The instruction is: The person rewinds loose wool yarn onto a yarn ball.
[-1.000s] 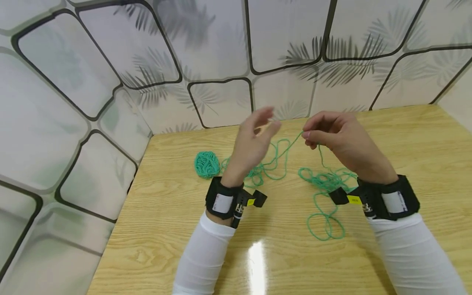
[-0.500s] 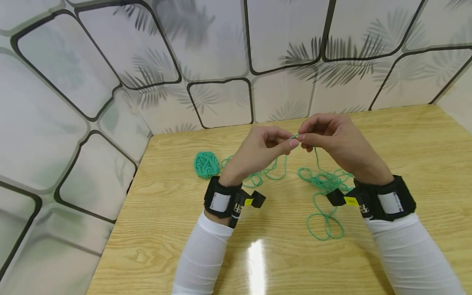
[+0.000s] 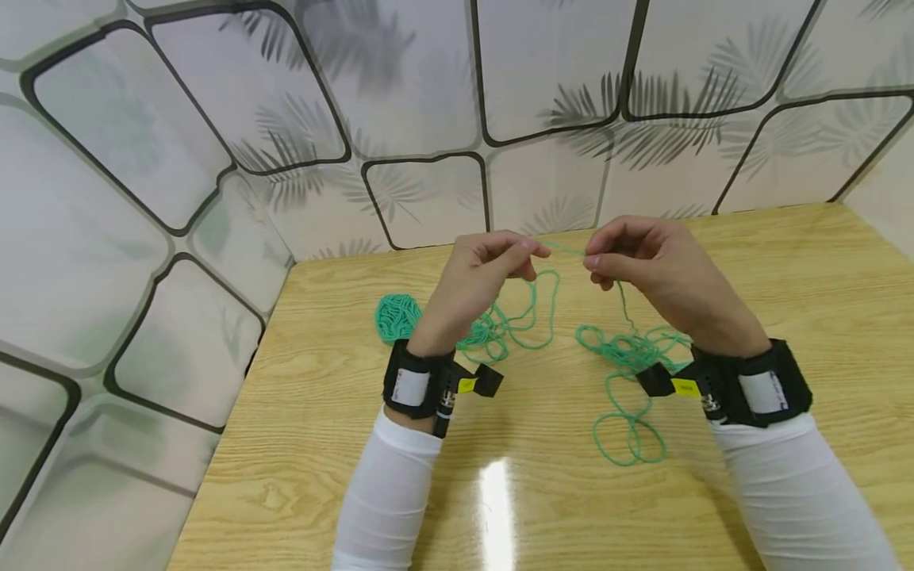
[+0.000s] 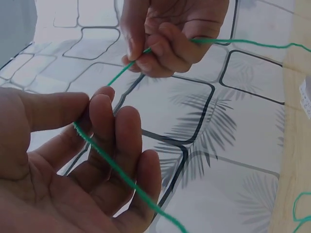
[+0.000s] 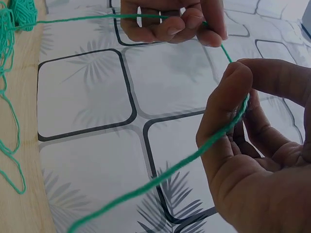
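Note:
Between thumb and index finger my left hand (image 3: 478,277) pinches a strand of green yarn (image 4: 114,167); the strand runs on across its palm in the left wrist view. My right hand (image 3: 660,274) pinches the same strand a short way to the right, and a short length spans the gap between both hands. From the right hand the yarn (image 5: 160,177) trails down to a loose tangled pile (image 3: 628,349) on the table. A wound ball of green yarn (image 3: 397,317) lies at the left, partly behind the left wrist, with loose loops (image 3: 531,317) beside it.
The wooden table (image 3: 321,476) meets a patterned wall covering (image 3: 428,198) at the back and left. A yarn loop (image 3: 631,440) lies in front of the right pile. Each wrist wears a black strap (image 3: 757,383) with a small camera.
The left hand came from open, off the yarn, to meet the right hand and pinch the strand, then drew back left with it. The right hand shifted slightly left and back.

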Available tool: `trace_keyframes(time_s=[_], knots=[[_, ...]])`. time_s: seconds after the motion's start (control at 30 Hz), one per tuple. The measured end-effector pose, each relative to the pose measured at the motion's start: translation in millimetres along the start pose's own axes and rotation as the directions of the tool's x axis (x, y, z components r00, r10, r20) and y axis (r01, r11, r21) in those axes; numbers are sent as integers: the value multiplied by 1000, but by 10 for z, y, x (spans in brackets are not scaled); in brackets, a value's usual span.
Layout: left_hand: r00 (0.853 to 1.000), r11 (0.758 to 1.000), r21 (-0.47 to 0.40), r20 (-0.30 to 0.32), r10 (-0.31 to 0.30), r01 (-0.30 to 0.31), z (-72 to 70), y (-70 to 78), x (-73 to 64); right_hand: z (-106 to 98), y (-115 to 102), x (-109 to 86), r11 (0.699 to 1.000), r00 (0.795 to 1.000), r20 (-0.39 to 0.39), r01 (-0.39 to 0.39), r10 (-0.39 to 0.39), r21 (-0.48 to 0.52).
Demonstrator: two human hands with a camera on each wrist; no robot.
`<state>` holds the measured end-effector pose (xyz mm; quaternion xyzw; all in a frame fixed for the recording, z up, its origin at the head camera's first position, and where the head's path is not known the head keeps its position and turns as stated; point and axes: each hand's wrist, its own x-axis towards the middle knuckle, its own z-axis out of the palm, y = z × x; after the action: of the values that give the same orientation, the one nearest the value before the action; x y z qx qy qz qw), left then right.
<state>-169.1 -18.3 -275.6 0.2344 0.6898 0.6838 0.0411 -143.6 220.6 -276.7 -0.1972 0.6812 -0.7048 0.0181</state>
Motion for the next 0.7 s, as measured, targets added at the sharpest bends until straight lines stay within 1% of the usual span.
trace_keyframes(time_s=[0.03, 0.07, 0.1, 0.13, 0.17, 0.2, 0.23, 0.27, 0.3, 0.33, 0.37, 0.4, 0.43, 0.47, 0.5, 0.53, 0.57, 0.6, 0.63, 0.67, 0.7], knots=[[997, 999, -54, -76, 3, -7, -13, 2, 9, -9, -4, -2, 1000, 1000, -6, 0, 0, 8], [985, 993, -115, -172, 3, -23, -28, 2, 20, -20, -11, -7, 1000, 1000, -17, -2, 2, 2], [960, 984, -173, -279, 1, -51, -45, 0, 29, -33, -17, -11, 1000, 1000, -29, 0, 0, 10], [923, 969, -230, -386, -6, -90, -65, -5, 38, -48, -24, -15, 1000, 999, -45, 4, -3, 14], [874, 952, -276, -485, -20, -131, -85, -15, 46, -63, -32, -19, 1000, 998, -61, 12, -11, 20], [823, 935, -308, -566, -33, -174, -104, -22, 51, -77, -38, -22, 999, 997, -75, 25, -22, 38], [778, 923, -325, -627, -49, -204, -122, -33, 54, -87, -41, -23, 998, 996, -89, 38, -33, 57], [747, 919, -329, -662, -63, -215, -135, -44, 54, -94, -42, -23, 996, 994, -98, 52, -44, 78], [735, 926, -322, -674, -76, -199, -144, -54, 54, -96, -40, -22, 992, 993, -102, 64, -53, 108], [739, 939, -305, -667, -91, -160, -144, -58, 52, -94, -37, -20, 990, 993, -102, 73, -60, 124], [756, 958, -268, -647, -100, -103, -133, -57, 51, -87, -32, -16, 987, 993, -96, 79, -66, 140], [784, 978, -204, -614, -94, -42, -116, -55, 47, -77, -26, -13, 986, 994, -84, 77, -65, 147], [820, 993, -117, -567, -82, 18, -90, -50, 42, -65, -21, -10, 988, 996, -72, 68, -59, 135], [861, 998, -19, -505, -63, 62, -58, -43, 38, -51, -15, -7, 992, 997, -57, 58, -52, 115], [901, 994, 73, -432, -40, 80, -22, -36, 36, -35, -9, -2, 995, 998, -42, 48, -44, 88], [938, 986, 151, -346, -16, 72, 17, -32, 29, -20, -2, 4, 997, 999, -27, 41, -39, 65], [967, 979, 197, -256, 7, 45, 55, -31, 25, -4, 4, 9, 999, 999, -15, 33, -32, 43], [986, 976, 218, -167, 29, 8, 91, -34, 19, 10, 11, 13, 999, 1000, -3, 26, -26, 21], [996, 977, 212, -81, 46, -28, 124, -39, 16, 24, 19, 18, 1000, 1000, 6, 21, -21, 7], [998, 981, 187, -4, 60, -58, 154, -46, 13, 35, 26, 22, 1000, 1000, 14, 18, -18, 2], [996, 984, 160, 56, 71, -79, 180, -55, 10, 46, 33, 27, 1000, 1000, 22, 16, -17, 3]])
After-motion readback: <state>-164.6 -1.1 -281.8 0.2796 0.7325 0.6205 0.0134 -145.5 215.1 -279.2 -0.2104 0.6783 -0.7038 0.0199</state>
